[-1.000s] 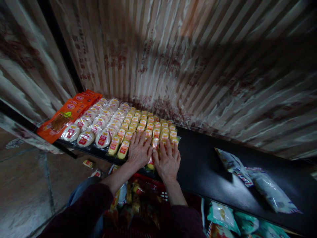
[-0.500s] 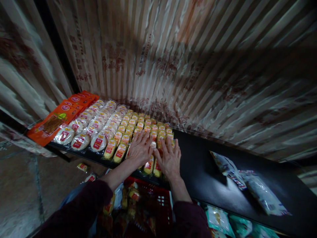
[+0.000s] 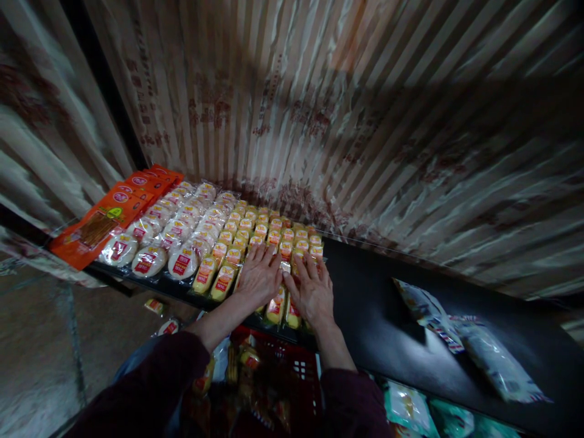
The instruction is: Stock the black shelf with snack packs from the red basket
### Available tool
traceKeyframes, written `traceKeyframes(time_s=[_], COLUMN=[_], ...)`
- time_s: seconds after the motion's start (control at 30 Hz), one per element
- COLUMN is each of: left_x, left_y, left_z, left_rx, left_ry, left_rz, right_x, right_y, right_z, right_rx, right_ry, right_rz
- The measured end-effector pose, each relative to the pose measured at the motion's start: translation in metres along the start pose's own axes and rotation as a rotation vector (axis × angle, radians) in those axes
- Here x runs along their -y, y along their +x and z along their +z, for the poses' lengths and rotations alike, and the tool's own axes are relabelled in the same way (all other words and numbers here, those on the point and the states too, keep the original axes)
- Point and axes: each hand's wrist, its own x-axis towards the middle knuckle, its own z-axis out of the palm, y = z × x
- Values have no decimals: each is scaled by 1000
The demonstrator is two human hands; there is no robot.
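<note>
Rows of small wrapped yellow cakes (image 3: 224, 281) lie on a black shelf (image 3: 365, 292). My left hand (image 3: 259, 277) rests palm down on the middle rows, fingers stretched forward. Beside it, my right hand (image 3: 312, 291) lies flat over the rightmost rows, its fingers spread a little. The thumbs almost meet between the hands, and the cakes right under the palms are hidden. To the left of the cakes are rows of round white wrapped pastries (image 3: 182, 263). Orange snack bags (image 3: 107, 216) overlap at the shelf's left end.
Two clear-and-white packets (image 3: 497, 359) lie on the shelf at right. Below the front edge is a red basket (image 3: 296, 389) with wrapped snacks. Green-white packages (image 3: 410, 407) sit lower right. A small wrapped cake (image 3: 155, 306) is on the floor. Striped, crumpled sheeting (image 3: 292, 109) hangs behind.
Both hands stay flat on the yellow cakes in nearly the same place. The view has shifted slightly, so the packets at right appear a little further right and lower.
</note>
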Motion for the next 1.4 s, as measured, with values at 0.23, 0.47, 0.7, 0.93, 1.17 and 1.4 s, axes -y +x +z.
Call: traceKeyframes(time_s=[0.23,0.47,0.7,0.93,1.17,1.4], left_x=[1,4,4,5,6,6], left_y=[0,4,4,5,4,6], left_z=[2,-1,2,4,7,4], left_rx=[-9,-45,-29,-8,6,31], left_ry=[-8,-47,-56,-31,0,13], left_rz=[-5,-29,-8,23,36,43], right_x=[3,-5,3,4,4,6], right_y=[-4,5,23,29,32,33], right_z=[1,-2,-3,1,3,8], right_rx=[-33,-134,-39,5,14,26], right_ry=[24,-21,-21,-14,-3,34], right_rz=[17,-46,-173,-235,-247,-227])
